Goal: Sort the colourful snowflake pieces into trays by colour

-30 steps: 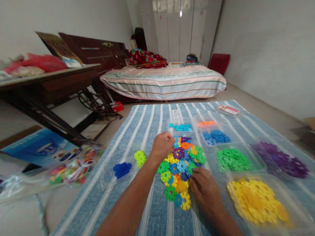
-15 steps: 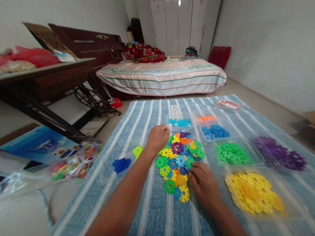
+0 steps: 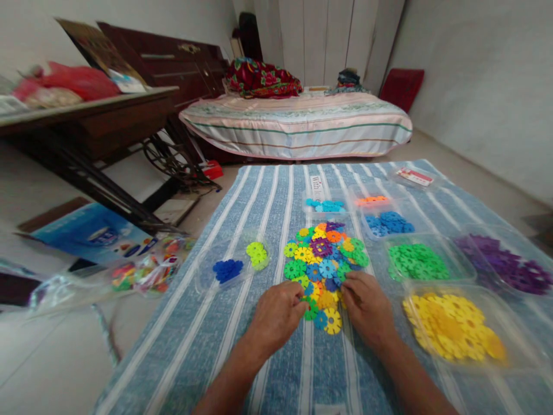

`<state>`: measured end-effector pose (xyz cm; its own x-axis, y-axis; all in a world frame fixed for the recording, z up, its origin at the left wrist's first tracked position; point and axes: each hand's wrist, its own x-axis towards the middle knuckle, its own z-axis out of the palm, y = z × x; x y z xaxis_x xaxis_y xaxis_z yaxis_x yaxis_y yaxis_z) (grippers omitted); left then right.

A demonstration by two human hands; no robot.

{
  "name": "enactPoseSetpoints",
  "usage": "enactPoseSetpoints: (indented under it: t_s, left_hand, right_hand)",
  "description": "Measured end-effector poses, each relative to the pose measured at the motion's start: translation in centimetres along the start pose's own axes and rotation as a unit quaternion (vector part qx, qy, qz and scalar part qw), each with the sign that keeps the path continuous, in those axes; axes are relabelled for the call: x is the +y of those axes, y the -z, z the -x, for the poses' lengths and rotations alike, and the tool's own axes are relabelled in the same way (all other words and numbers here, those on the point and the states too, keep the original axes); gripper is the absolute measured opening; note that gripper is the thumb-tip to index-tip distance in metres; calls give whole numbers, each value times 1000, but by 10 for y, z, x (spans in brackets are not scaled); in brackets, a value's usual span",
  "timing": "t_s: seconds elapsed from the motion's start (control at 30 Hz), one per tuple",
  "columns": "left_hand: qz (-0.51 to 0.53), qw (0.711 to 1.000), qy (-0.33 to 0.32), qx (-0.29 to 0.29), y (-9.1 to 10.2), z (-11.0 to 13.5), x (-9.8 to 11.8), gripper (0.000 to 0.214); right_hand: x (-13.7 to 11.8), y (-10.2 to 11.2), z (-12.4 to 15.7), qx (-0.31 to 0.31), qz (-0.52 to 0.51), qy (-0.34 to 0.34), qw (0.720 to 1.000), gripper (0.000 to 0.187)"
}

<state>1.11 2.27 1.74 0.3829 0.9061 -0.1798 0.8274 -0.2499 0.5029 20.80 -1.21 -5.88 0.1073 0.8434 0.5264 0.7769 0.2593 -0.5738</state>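
Note:
A mixed pile of notched plastic discs in many colours lies in the middle of the striped cloth. At the pile's lower left edge is my left hand, fingers pinched beside a green disc; whatever is between them is hidden. My right hand is closed at the pile's right edge, thumb and fingertips together near some yellow discs, and its grip is hidden too. To the left, a clear tray holds dark blue discs and lime green discs.
On the right stand clear trays of yellow discs, green discs, purple discs and blue discs. Light blue discs and orange pieces sit behind the pile. A flat clear box lies at the far corner.
My left hand has come back towards me, from the pile's far left side to its lower left edge. My right hand stays at the right edge. The whole view has shifted slightly.

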Motion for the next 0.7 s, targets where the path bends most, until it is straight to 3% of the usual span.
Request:
enactPoseSetpoints:
  t_s: [0.33, 0.57, 0.7]
  left_hand:
    - [-28, 999, 29, 3, -14, 7, 3, 5]
    - [166, 985, 36, -20, -4, 0, -1, 8]
    - [227, 974, 25, -8, 7, -16, 12, 8]
  right_hand:
    - [0, 0, 0, 3, -9, 1, 1000, 16]
    - [-1, 0, -2, 1, -6, 0, 1000, 17]
    - [-2, 0, -3, -2, 1, -7, 1000, 18]
